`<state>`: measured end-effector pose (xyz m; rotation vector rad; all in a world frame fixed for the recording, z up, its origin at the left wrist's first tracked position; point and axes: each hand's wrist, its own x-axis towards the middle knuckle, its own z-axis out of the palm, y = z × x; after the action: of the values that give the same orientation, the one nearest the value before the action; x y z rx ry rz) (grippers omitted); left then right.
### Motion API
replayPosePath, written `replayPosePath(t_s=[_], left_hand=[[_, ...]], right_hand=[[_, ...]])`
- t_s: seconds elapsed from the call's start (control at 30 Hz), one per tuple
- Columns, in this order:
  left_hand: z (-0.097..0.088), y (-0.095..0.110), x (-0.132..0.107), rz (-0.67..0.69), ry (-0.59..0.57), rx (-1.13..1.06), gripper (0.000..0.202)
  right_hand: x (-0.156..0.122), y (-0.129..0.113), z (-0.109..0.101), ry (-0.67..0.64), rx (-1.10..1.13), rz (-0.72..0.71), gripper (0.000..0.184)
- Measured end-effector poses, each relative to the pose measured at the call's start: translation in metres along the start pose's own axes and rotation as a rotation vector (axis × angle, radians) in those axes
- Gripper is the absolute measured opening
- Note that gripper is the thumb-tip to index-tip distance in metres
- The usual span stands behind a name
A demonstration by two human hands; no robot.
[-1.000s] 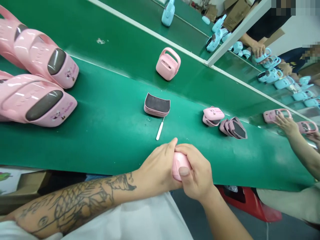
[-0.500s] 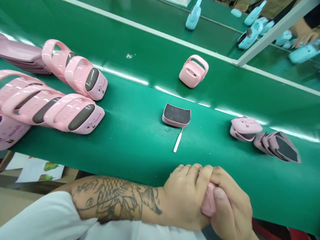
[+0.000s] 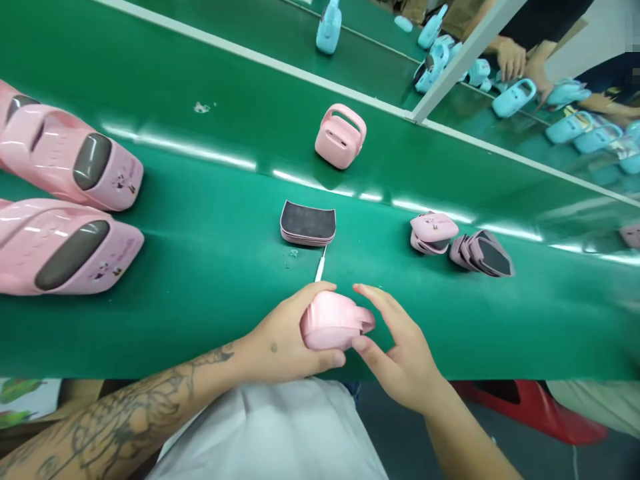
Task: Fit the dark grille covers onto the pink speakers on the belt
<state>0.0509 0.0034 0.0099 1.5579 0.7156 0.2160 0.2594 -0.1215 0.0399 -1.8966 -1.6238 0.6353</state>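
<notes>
My left hand (image 3: 283,337) is wrapped round a rounded pink plastic case with a loop handle (image 3: 330,321), close to the front edge of the table. On the handle's side, my right hand (image 3: 397,343) has its thumb and fingers spread apart. Its thumb tip is close to the case; whether it touches, I cannot tell. Beyond the hands lies a white-handled tool with a thin metal shaft (image 3: 321,268). The shaft's tip meets a small stack of curved pink panels with dark backs (image 3: 307,223).
Another pink case (image 3: 341,137) stands farther back. More pink panels (image 3: 434,230) and a fanned stack (image 3: 483,253) lie at right. Large pink handled cases (image 3: 75,247) fill the left. Across a white divider (image 3: 250,53), co-workers' hands (image 3: 513,60) are among light-blue cases (image 3: 515,99).
My hands, clasped together over a pink thing before, have separated and moved left. The pink case now shows in my left hand, and my right hand has opened. The camera view has shifted right.
</notes>
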Motion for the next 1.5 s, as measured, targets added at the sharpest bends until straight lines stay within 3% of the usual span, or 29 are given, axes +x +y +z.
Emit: replayPosePath(t_s=[0.27, 0.4, 0.53, 0.73, 0.9, 1.07, 1.2, 1.37, 1.5], left_hand=[[0.004, -0.007, -0.006, 0.185, 0.020, -0.053, 0.089], [-0.004, -0.007, -0.009, 0.298, -0.084, -0.015, 0.090], [-0.010, -0.009, -0.016, 0.374, -0.204, 0.006, 0.085], [0.000, -0.017, -0.040, 0.320, -0.135, 0.116, 0.096], [0.000, -0.023, -0.059, 0.233, -0.094, 0.029, 0.111], [0.002, -0.023, -0.066, 0.162, -0.008, -0.063, 0.101], [0.012, -0.032, -0.073, 0.207, 0.083, -0.100, 0.095], [0.027, -0.044, -0.077, 0.420, 0.239, -0.137, 0.097], [0.030, -0.045, -0.074, 0.411, 0.255, -0.141, 0.093]], right_hand=[[0.005, -0.020, 0.006, -0.178, 0.125, -0.030, 0.060], [0.004, -0.031, -0.001, -0.249, 0.172, 0.083, 0.070], [0.006, -0.044, -0.012, -0.335, 0.285, 0.300, 0.070], [0.010, -0.060, -0.014, -0.458, 0.255, 0.374, 0.063], [0.010, -0.071, -0.005, -0.497, 0.136, 0.267, 0.070], [0.005, -0.079, 0.002, -0.477, 0.067, 0.189, 0.063], [-0.007, -0.081, 0.010, -0.396, -0.006, 0.114, 0.065], [-0.017, -0.080, 0.016, -0.368, -0.123, -0.020, 0.073], [-0.018, -0.074, 0.017, -0.334, -0.130, -0.054, 0.070]])
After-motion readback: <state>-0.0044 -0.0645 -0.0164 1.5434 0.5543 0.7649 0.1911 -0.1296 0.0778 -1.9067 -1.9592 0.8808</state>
